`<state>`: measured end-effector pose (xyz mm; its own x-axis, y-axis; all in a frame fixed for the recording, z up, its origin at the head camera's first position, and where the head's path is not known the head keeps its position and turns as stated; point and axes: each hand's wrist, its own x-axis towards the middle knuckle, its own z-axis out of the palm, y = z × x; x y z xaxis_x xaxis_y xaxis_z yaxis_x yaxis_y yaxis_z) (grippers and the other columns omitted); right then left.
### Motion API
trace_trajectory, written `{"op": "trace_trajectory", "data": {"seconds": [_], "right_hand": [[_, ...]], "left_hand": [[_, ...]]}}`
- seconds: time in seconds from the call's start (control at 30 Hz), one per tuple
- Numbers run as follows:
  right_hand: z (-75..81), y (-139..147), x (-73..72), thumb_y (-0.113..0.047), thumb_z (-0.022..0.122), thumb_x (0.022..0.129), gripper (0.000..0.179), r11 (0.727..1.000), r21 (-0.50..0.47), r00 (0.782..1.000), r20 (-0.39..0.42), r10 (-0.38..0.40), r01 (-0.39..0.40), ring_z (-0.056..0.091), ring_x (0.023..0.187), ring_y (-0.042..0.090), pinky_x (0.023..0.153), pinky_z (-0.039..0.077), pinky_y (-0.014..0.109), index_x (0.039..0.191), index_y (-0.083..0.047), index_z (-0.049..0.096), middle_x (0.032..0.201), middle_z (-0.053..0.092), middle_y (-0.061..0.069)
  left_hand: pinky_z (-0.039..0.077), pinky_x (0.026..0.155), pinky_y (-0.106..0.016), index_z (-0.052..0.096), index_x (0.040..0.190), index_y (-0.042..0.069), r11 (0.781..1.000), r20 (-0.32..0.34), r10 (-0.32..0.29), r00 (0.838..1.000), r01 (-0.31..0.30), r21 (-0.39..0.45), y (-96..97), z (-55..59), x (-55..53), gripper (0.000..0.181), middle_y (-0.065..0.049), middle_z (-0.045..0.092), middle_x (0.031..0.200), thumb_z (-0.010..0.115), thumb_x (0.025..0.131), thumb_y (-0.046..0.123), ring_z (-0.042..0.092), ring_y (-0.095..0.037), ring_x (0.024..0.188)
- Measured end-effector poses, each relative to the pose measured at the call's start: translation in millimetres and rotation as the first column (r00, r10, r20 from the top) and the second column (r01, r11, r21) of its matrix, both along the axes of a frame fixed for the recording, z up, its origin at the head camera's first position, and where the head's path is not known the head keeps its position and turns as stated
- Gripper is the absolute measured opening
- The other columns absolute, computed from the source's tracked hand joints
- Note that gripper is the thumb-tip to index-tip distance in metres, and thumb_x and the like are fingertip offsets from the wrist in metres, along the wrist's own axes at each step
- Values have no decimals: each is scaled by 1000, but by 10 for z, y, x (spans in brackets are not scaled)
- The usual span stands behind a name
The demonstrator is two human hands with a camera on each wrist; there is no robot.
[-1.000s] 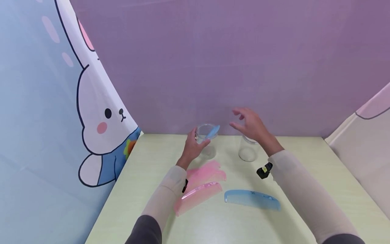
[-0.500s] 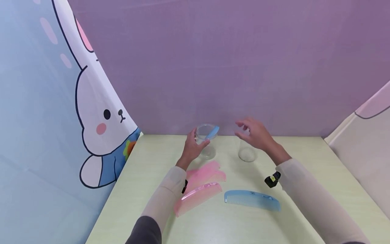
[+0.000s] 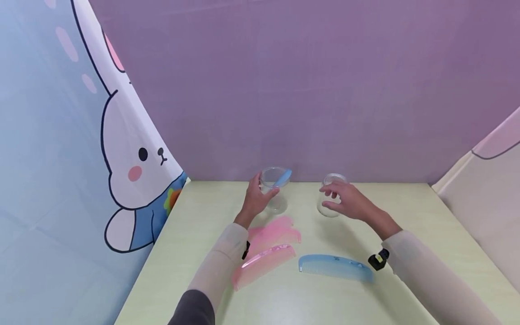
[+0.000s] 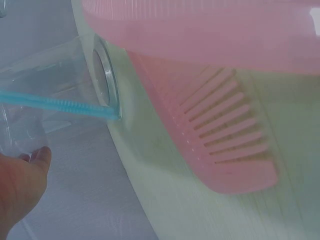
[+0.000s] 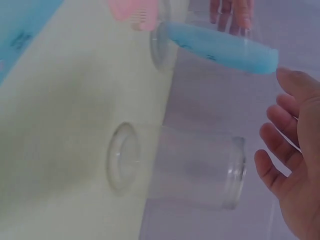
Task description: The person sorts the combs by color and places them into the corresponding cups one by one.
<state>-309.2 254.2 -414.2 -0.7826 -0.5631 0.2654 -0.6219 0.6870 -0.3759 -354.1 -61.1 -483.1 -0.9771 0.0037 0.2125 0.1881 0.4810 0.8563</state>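
Note:
At the back of the table my left hand (image 3: 257,198) grips a clear plastic jar (image 3: 278,206) by its upper side, thumb toward me. A blue comb (image 3: 283,178) leans inside it, its upper end above the rim; the left wrist view shows the teeth of this comb (image 4: 60,105) reaching the jar's bottom. My right hand (image 3: 345,198) hovers with loosely bent fingers close in front of a second clear jar (image 3: 335,177), overlapping it in the head view. In the right wrist view a gap shows between those fingers and the upright second jar (image 5: 195,170), which holds nothing.
Pink combs (image 3: 266,262) lie overlapping near my left forearm. Another blue comb (image 3: 336,267) lies flat in front, between my arms. Behind the pale table (image 3: 284,307) hangs a purple cloth (image 3: 284,90), with a rabbit-print cloth (image 3: 130,180) at left.
My right hand has drawn back toward me, down and to the right, away from the back cloth. The left hand, its jar and the combs stay in place.

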Motion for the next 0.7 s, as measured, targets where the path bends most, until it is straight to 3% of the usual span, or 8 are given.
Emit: {"op": "trace_trajectory", "data": {"seconds": [0.3,0.47,0.7], "right_hand": [[-199,179,91,-23,80,88,30,994,57,992,87,88,-93,64,90,20,77,57,37,113,-7,71,99,69,-2],[-246,261,143,-25,81,87,29,993,65,987,131,91,-100,63,88,18,78,56,36,110,-10,71,98,68,-5],[-372,320,232,-27,79,88,32,988,102,961,263,90,-120,63,93,21,76,54,29,114,-11,70,103,69,1]], "left_hand": [[40,116,-54,26,161,7,1000,-4,4,1000,-4,4,2,-7,-34,96,-20,41,157,76,88,46,45,-37,141],[39,116,-55,26,160,7,1000,-7,9,1000,-9,4,6,-3,-39,96,-20,42,156,77,88,46,46,-37,140],[40,116,-55,26,160,7,1000,-13,-1,1000,1,-1,-4,-8,-52,96,-21,42,156,76,88,46,46,-37,140]]}}
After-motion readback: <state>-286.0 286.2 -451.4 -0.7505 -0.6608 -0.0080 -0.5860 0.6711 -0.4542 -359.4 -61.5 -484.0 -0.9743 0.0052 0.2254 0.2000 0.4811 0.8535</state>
